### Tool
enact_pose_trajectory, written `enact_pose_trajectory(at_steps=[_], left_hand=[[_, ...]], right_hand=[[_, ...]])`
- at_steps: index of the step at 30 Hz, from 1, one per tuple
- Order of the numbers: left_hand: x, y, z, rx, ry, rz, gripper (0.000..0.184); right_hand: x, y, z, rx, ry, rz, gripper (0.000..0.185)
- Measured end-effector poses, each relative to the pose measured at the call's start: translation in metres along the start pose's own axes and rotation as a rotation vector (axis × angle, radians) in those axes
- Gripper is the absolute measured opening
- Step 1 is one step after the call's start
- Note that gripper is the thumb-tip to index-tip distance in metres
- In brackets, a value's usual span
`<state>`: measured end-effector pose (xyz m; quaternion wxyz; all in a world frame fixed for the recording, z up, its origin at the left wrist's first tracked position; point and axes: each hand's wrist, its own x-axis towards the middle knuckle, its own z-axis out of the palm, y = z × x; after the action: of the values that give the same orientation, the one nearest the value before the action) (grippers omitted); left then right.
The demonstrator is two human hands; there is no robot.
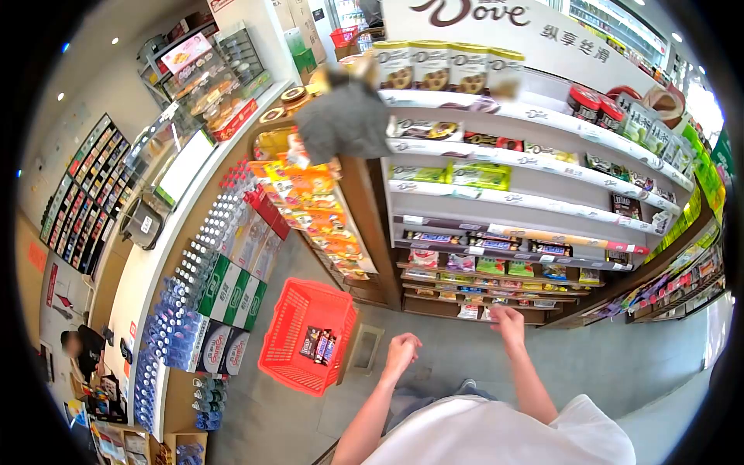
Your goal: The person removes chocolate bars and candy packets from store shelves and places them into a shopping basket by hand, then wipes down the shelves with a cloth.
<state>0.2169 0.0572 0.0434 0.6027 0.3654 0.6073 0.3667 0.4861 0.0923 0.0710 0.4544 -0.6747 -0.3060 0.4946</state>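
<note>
My left hand (403, 353) is raised in front of my body, to the right of a red basket (298, 291), with its fingers curled. My right hand (508, 325) is held out near the lowest shelves, its fingers bent; whether it holds something small cannot be made out. Neither hand touches the basket. A few dark-wrapped snack bars (318, 345) lie at the bottom of the basket. Ahead rises a shelf unit (496, 159) with chocolate boxes (449, 68), green packs (478, 175) and dark bars (432, 236).
Left of the basket, bottles (205, 240) and drink cartons (226, 291) line a long counter (167, 263). A person (85, 349) is behind it. An orange snack rack (325, 225) borders the shelves. A small stool (364, 349) stands by the basket.
</note>
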Motion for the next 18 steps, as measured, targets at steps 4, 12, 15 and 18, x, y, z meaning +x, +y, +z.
enact_pose_trajectory(at_steps=[4,12,15,18], left_hand=[[-0.005,0.001,0.064,0.092,-0.013,-0.129,0.036],[0.014,0.008,0.093,0.119,0.109,-0.006,0.018],[0.030,0.042,0.068,0.154,0.215,0.067,0.020],[0.055,0.068,0.037,0.217,0.294,0.209,0.022]], right_hand=[[0.017,0.002,-0.066,0.007,0.060,0.031,0.026],[0.053,-0.030,-0.074,-0.042,-0.130,-0.099,0.026],[0.067,-0.047,-0.054,-0.023,-0.228,-0.088,0.026],[0.067,-0.054,-0.034,0.013,-0.258,-0.033,0.033]])
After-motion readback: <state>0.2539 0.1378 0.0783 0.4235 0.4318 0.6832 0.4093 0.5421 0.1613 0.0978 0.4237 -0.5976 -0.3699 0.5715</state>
